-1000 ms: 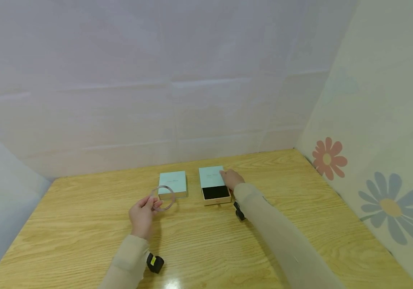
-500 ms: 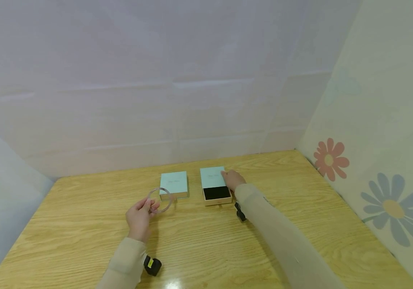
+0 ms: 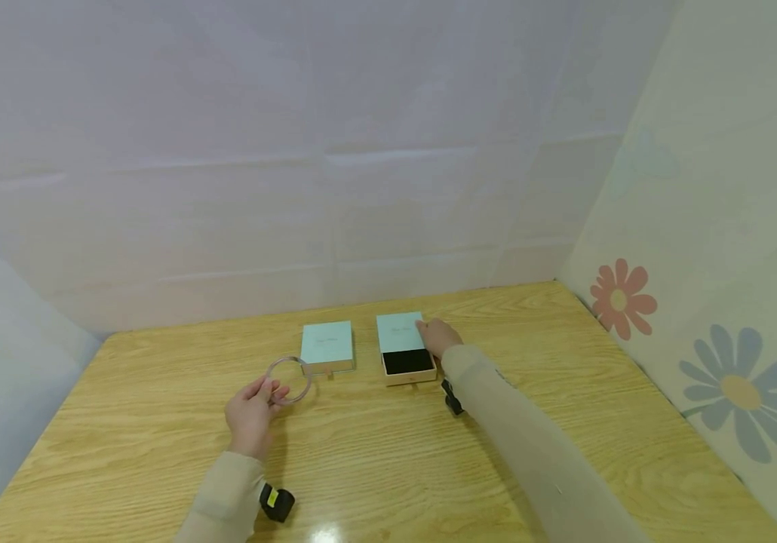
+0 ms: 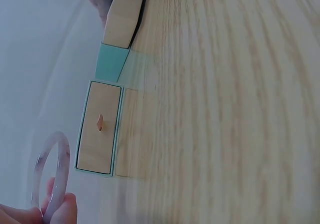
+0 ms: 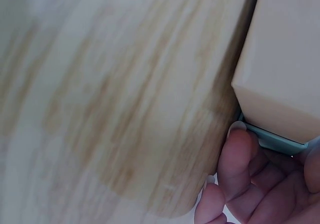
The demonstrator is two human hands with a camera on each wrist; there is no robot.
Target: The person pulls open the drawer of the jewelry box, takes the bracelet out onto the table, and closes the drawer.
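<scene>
My left hand (image 3: 249, 415) pinches a translucent bangle (image 4: 63, 159) with pale lilac tones, holding it up over the near side of the table. Behind and to the right of it lies a closed pale-blue drawer box (image 3: 327, 341) with a small pull tab on its front. A second pale-blue box (image 3: 398, 330) stands further right. Its peach drawer (image 5: 280, 68) is partly pulled out toward me and shows a black lining (image 3: 408, 362). My right hand (image 3: 440, 337) grips this box's right side, thumb at the top edge and fingers curled against the blue sleeve.
Both boxes stand toward the back of a wood-grain table (image 3: 361, 452). A pale backdrop (image 3: 388, 211) rises behind it, and a flower-printed panel (image 3: 721, 226) borders the right side. Each wrist carries a black camera (image 3: 276, 503).
My left hand has drawn back to the left and slightly toward me, taking the bangle away from the closed box. My right hand and the partly open box stay put.
</scene>
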